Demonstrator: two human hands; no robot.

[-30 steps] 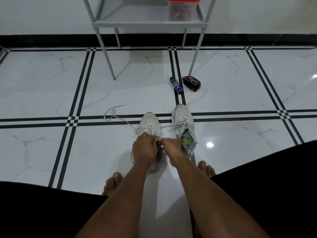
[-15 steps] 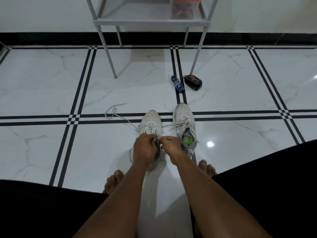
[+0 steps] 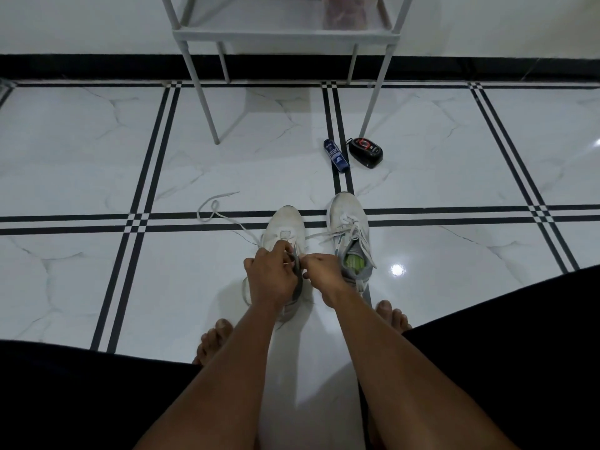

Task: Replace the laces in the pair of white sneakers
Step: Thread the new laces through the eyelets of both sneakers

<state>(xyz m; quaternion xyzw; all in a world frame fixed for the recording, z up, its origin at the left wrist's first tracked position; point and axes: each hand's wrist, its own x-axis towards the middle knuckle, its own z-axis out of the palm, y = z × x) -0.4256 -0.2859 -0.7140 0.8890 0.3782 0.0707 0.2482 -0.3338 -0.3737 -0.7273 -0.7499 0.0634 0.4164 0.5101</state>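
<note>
Two white sneakers stand side by side on the tiled floor. The left sneaker [image 3: 285,227] has its lace partly pulled out; a loose white lace [image 3: 216,211] trails from it to the left across the floor. My left hand [image 3: 271,276] rests over the sneaker's tongue with curled fingers pinching the lace near the eyelets. My right hand [image 3: 323,271] meets it from the right, fingers curled on the sneaker's grey collar edge. The right sneaker [image 3: 349,228] is still laced, its laces untied and hanging loose, a green insole showing inside.
A dark blue tube [image 3: 336,155] and a black and red tin [image 3: 366,152] lie beyond the sneakers. A white metal rack [image 3: 279,35] stands at the back against the wall. My bare feet [image 3: 214,341] and dark-clothed knees frame the floor in front of me.
My hands have stayed on the left sneaker with only slight finger movement at the eyelets. The view has tilted a little; nothing else has moved.
</note>
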